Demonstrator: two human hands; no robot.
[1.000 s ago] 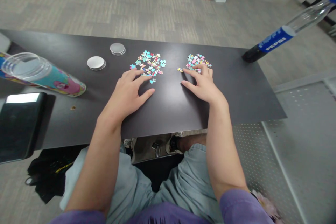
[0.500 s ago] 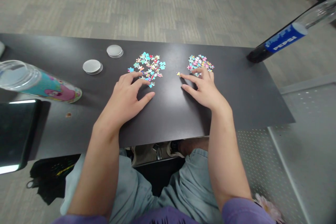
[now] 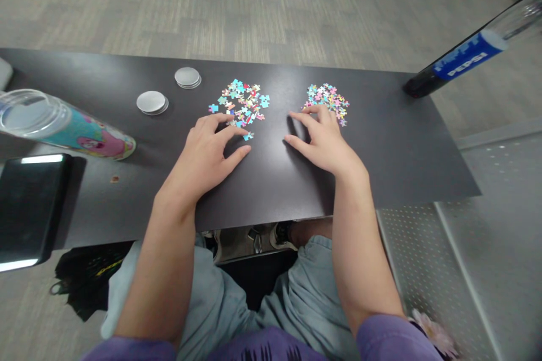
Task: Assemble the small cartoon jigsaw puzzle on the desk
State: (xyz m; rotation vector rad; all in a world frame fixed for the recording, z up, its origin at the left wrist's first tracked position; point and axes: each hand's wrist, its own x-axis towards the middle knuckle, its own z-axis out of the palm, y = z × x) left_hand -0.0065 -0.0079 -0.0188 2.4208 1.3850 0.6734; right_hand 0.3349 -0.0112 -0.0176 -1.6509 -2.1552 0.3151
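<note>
On the dark table point(image 3: 262, 192) lie two groups of small jigsaw pieces. The looser, larger-pieced left pile point(image 3: 243, 102) is bright blue, white and red. My left hand point(image 3: 212, 149) rests at its near left edge, fingers spread, fingertips beside a blue piece point(image 3: 248, 136). A tighter pile of pink, blue and yellow pieces point(image 3: 328, 98) sits to the right. Over its near edge is my right hand point(image 3: 322, 138), thumb and fingers apart, nothing visible between them. Its fingers cover part of that pile.
Two stacks of white discs point(image 3: 152, 102) stand back left, near a clear-topped cylindrical container point(image 3: 84, 132). A black tablet-like device point(image 3: 31, 208) lies at the left edge. A Pepsi bottle point(image 3: 461, 62) stands at the back right.
My right hand has shifted slightly left, and the small yellow piece near its index fingertip no longer shows. My left hand has hardly moved. The view has shifted a little.
</note>
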